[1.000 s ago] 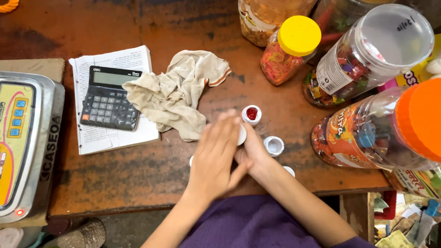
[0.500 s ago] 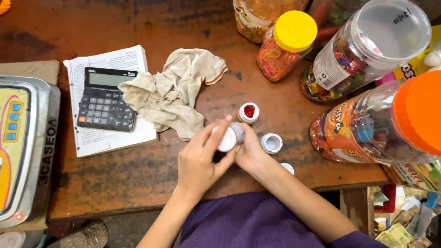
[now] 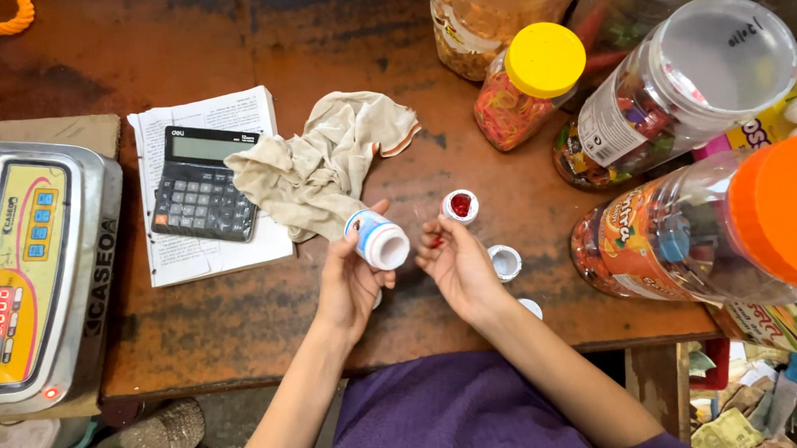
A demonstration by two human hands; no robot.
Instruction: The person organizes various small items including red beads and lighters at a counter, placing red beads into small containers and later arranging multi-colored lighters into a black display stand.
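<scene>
Jars [image 3: 676, 91] crowd my right and a rag [image 3: 321, 160] lies ahead, while my left hand [image 3: 347, 279] grips a small white capped bottle [image 3: 379, 239] above the table, right hand [image 3: 457, 262] open beside it

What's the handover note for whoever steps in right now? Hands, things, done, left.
Left hand: holds a small white bottle, tilted toward the camera, white end showing.
Right hand: open, palm up, holds nothing; red specks on the fingertips.
On the table: a small open pot with red inside just above the right hand, an empty white cap beside it, another white piece by the wrist. Cloth and calculator to the left.
Done: red pot stands open.
Left: bottle not yet set down; loose caps not yet fitted.
</scene>
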